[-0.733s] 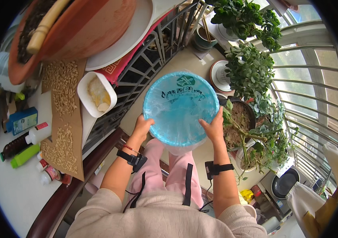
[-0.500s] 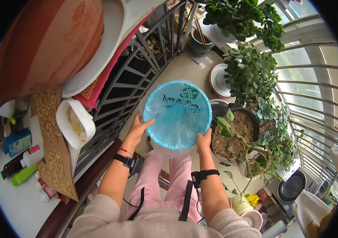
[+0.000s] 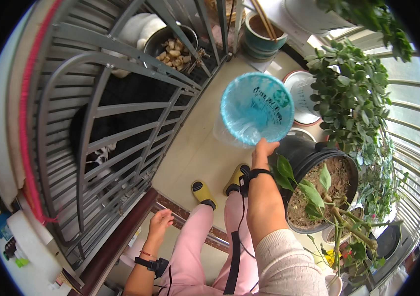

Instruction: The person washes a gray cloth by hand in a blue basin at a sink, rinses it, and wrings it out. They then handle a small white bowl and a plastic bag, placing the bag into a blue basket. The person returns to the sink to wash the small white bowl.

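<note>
My right hand [image 3: 264, 149] reaches forward, its fingers closed on the near rim of a blue round trash bin [image 3: 229, 125]. A clear plastic bag with dark print [image 3: 257, 116] lines the bin and folds over its rim, hanging loosely down the outside. The bin is tilted so that its mouth faces me. My left hand [image 3: 159, 223] is away from it, beside my left leg, with loosely bent fingers and nothing in them.
A grey metal railing [image 3: 121, 106] runs along the left, with a metal bowl of food pieces [image 3: 180, 49] behind it. Right of the bin stand a large black plant pot [image 3: 299, 148], a leafy plant [image 3: 350, 93] and window bars. A teal pot [image 3: 262, 42] stands beyond.
My left hand has let go of the bin and drawn back toward my left leg. The right hand has carried the bin forward and to the right. My view has shifted.
</note>
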Available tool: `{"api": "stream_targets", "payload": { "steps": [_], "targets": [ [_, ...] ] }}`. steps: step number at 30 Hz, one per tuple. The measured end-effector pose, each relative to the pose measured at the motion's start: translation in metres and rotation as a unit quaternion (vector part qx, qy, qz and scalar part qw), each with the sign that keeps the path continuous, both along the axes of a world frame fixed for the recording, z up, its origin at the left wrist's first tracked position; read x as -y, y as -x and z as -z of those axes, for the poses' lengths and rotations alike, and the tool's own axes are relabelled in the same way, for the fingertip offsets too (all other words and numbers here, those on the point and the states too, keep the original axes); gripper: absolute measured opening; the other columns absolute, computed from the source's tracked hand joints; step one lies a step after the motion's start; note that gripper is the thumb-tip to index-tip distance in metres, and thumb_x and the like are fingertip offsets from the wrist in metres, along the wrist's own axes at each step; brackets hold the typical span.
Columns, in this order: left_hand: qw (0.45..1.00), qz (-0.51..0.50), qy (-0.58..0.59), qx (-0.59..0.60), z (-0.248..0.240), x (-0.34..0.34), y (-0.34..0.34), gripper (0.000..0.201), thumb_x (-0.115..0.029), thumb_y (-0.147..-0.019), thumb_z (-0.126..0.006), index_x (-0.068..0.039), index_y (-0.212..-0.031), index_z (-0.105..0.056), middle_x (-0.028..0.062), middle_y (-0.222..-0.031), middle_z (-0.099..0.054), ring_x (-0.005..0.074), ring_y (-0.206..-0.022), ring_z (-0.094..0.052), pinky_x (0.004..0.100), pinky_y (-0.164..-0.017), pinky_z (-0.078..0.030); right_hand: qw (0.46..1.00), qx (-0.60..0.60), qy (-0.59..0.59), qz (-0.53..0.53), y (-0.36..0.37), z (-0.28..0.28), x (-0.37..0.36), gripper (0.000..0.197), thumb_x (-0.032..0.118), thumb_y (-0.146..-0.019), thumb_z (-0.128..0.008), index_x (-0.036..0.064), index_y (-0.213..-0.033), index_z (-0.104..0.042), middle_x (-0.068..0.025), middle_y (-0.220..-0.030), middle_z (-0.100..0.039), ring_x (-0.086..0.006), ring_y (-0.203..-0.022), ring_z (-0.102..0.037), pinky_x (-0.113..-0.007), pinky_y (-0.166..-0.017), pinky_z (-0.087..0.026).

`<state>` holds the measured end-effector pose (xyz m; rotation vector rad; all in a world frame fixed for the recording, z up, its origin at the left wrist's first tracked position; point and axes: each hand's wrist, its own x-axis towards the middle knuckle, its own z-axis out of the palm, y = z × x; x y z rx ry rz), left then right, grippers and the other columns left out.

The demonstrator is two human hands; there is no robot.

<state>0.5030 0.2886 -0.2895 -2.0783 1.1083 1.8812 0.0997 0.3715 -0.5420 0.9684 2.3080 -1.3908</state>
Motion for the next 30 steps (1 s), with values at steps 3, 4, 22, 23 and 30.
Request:
{"api": "stream_targets", "payload": {
  "steps": [3, 4, 22, 23, 30],
  "targets": [
    [0.999, -0.019, -0.003, 0.029, 0.000, 0.000, -0.013, 0.026, -0.011, -0.097, -0.059, -0.002, -0.121, -0.058, 0.0081, -0.116, -0.064, 0.0152, -0.099, -0.063, 0.0266, -0.083, -0.052, 0.997, -0.002, 0.071, 0.040, 0.013, 0.037, 0.003, 0.060, 0.007, -0.082, -0.066, -0.0011, -0.134, -0.037, -0.0188, -0.125, -0.054, -0.0303, -0.113, -0.057, -0.041, -0.096, -0.046],
    [1.000, -0.017, -0.001, 0.025, -0.001, 0.000, -0.012, 0.026, -0.011, -0.097, -0.059, -0.002, -0.121, -0.058, 0.0083, -0.116, -0.064, 0.0149, -0.099, -0.063, 0.0264, -0.083, -0.052, 0.991, -0.013, 0.110, 0.072, 0.014, 0.045, 0.006, 0.062, 0.014, -0.084, -0.069, -0.0002, -0.135, -0.036, -0.0180, -0.126, -0.054, -0.0312, -0.113, -0.057, -0.042, -0.096, -0.046],
    [0.988, 0.131, 0.023, -0.076, 0.018, -0.013, 0.023, 0.026, -0.006, -0.096, -0.057, 0.002, -0.121, -0.057, 0.0098, -0.113, -0.066, 0.0161, -0.103, -0.063, 0.0291, -0.092, -0.050, 0.724, 0.131, -0.146, -0.662, -0.029, 0.028, 0.121, 0.081, 0.028, -0.091, -0.062, 0.0077, -0.153, -0.014, -0.0187, -0.160, -0.013, -0.0381, -0.140, -0.032, -0.044, -0.110, -0.037],
    [0.990, 0.125, 0.023, -0.062, 0.024, -0.012, 0.016, 0.026, -0.006, -0.096, -0.057, 0.002, -0.121, -0.057, 0.0098, -0.113, -0.066, 0.0160, -0.102, -0.063, 0.0292, -0.092, -0.050, 0.620, 0.161, -0.203, -0.741, -0.025, 0.040, 0.118, 0.086, 0.030, -0.091, -0.063, 0.0032, -0.153, -0.008, -0.0239, -0.159, -0.004, -0.0391, -0.144, -0.022, -0.044, -0.115, -0.031],
    [0.993, 0.083, 0.022, -0.075, -0.004, 0.005, 0.019, 0.024, -0.009, -0.096, -0.059, 0.001, -0.118, -0.059, 0.0084, -0.111, -0.066, 0.0146, -0.104, -0.062, 0.0286, -0.092, -0.050, 0.678, 0.072, -0.022, -0.731, -0.051, 0.000, 0.077, 0.060, 0.026, -0.089, -0.065, 0.0046, -0.140, -0.043, -0.0245, -0.138, -0.050, -0.0363, -0.126, -0.051, -0.044, -0.103, -0.044]
  ]
}}
